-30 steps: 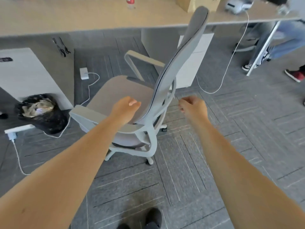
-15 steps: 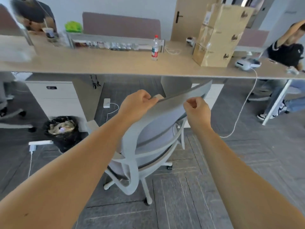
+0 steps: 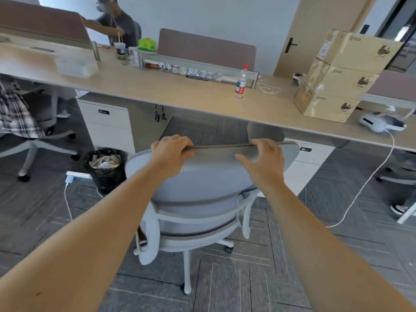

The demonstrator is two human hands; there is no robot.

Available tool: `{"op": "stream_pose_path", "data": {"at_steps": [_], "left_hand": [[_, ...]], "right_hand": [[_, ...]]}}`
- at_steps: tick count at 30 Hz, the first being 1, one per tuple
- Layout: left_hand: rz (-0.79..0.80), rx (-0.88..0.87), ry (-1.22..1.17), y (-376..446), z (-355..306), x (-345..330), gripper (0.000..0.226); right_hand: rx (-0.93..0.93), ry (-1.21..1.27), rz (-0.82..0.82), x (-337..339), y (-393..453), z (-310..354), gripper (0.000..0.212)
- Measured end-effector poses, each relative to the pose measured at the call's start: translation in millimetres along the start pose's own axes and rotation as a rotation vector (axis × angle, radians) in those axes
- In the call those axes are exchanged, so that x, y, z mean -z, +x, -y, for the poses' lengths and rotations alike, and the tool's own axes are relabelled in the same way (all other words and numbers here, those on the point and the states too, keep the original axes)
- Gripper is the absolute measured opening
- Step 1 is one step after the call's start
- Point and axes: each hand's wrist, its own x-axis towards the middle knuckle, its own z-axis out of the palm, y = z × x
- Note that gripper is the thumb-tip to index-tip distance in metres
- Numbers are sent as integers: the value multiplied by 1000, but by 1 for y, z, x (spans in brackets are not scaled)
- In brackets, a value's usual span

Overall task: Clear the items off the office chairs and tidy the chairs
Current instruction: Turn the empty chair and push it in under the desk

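Note:
A grey office chair (image 3: 202,192) with a white frame stands in front of me, its back toward me and facing the long wooden desk (image 3: 157,91). My left hand (image 3: 172,152) grips the top edge of the backrest on the left, fingers curled over it. My right hand (image 3: 262,159) holds the same edge further right, fingers over the top and thumb spread on the back panel. The seat is hidden behind the backrest.
A black bin (image 3: 105,170) and a white power strip (image 3: 77,176) sit left of the chair. White drawer units (image 3: 108,122) stand under the desk. On the desk are a bottle (image 3: 240,83), stacked cardboard boxes (image 3: 337,77) and a white headset (image 3: 380,123). Another chair (image 3: 33,140) stands at far left.
The chair has turned from side-on to back-on toward me. Both hands have risen to the backrest top and closed on it. My view has lifted toward the desk.

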Motion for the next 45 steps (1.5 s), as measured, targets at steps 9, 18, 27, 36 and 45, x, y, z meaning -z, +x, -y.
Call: {"op": "stream_pose_path", "data": {"at_steps": [9,18,27,36,45], "left_hand": [[-180,-42,51,-9,4,-6,50],[-188,-52,125,24,22,-9,59],[-276,-110,125,62,32,-21,88],[-234,-174,124,144,65,-23,52],[-215,-233,115,242,98,-30,47]], "right_hand": [[93,-105,86,-14,13,-1,64],[242,-186,-17,-37,32,5,52],[249,-156,-7,-51,69,-1,54],[221,-146,-17,-80,139,9,51],[196,-155,-3,-111,224,22,49]]}}
